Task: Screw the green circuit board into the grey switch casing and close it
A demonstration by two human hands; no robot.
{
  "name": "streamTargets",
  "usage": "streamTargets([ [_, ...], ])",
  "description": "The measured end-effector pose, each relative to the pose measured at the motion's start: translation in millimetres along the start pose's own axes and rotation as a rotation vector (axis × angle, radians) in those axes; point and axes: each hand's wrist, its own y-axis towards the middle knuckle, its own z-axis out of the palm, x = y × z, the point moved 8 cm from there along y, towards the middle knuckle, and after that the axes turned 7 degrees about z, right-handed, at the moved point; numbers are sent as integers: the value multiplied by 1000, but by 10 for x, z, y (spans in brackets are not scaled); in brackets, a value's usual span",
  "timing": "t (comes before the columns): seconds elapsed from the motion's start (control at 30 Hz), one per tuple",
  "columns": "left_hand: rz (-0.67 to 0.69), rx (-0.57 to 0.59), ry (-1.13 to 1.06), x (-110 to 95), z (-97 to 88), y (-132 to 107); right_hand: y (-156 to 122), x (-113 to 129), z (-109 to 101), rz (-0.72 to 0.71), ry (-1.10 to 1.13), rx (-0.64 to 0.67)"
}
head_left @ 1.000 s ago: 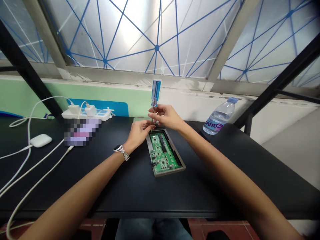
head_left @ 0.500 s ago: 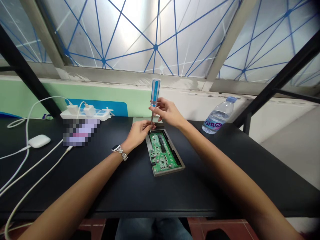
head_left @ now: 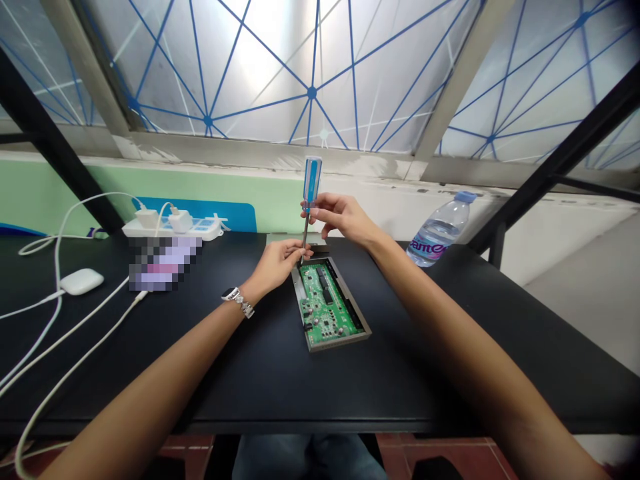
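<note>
A green circuit board [head_left: 330, 305] lies in a grey metal tray [head_left: 367, 326] on the black table. A screwdriver [head_left: 311, 183] with a clear blue handle stands upright, its tip at the board's far left corner. My right hand [head_left: 343, 216] is closed round the lower end of the handle. My left hand [head_left: 278, 261], a watch on its wrist, pinches the metal shaft low down, just above the board.
A water bottle [head_left: 439, 230] lies at the back right. At the back left are a white power strip [head_left: 173, 227] with chargers, a white earbud case [head_left: 81, 281] and several white cables [head_left: 60, 380]. A black table frame post [head_left: 550, 167] slants at the right.
The screwdriver has stayed upright on the board's corner. My right hand has shifted its hold slightly on the handle; my left hand has kept its pinch on the shaft.
</note>
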Motion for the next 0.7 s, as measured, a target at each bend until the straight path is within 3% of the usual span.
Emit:
streamTargets([
  [0.7,4,107,30,-85,-15,3,10,18,73,67,96,157],
])
